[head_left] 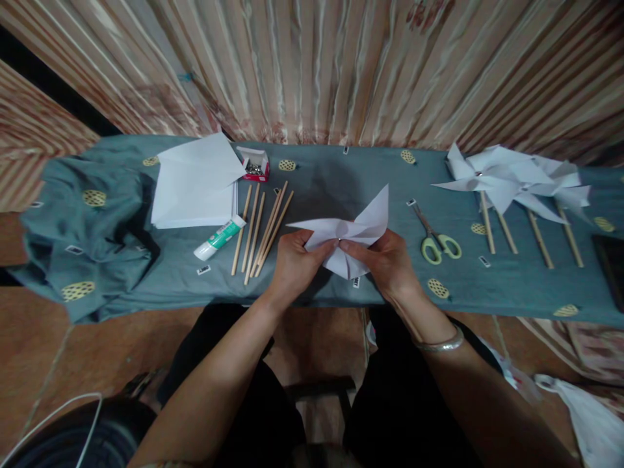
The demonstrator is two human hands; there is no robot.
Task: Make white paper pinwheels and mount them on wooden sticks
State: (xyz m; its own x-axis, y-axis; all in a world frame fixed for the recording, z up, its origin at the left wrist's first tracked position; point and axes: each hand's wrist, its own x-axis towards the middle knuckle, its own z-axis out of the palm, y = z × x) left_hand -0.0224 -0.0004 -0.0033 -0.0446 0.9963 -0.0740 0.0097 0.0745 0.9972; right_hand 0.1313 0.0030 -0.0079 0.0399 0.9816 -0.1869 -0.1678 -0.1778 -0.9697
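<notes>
A white paper pinwheel (361,224) is held above the front of the cloth-covered table by both hands. My left hand (299,257) grips its left side, the thumb near the centre. From the right, my right hand (390,260) pinches it with the thumb pressed at the middle, where a small shiny pin head shows between the thumbs. Fingers behind the paper are hidden, and no stick can be seen on this pinwheel. Several wooden sticks (253,234) lie just left of my left hand. Scissors (436,239) with pale green handles rest to the right of my right hand.
At the left are a stack of white paper (192,195), a glue tube (219,238) and an open red-and-white box (254,166) of small metal pins. Several finished pinwheels (517,179) on sticks lie at the right. A dark object (611,260) sits at the right edge; a striped curtain (312,71) hangs behind.
</notes>
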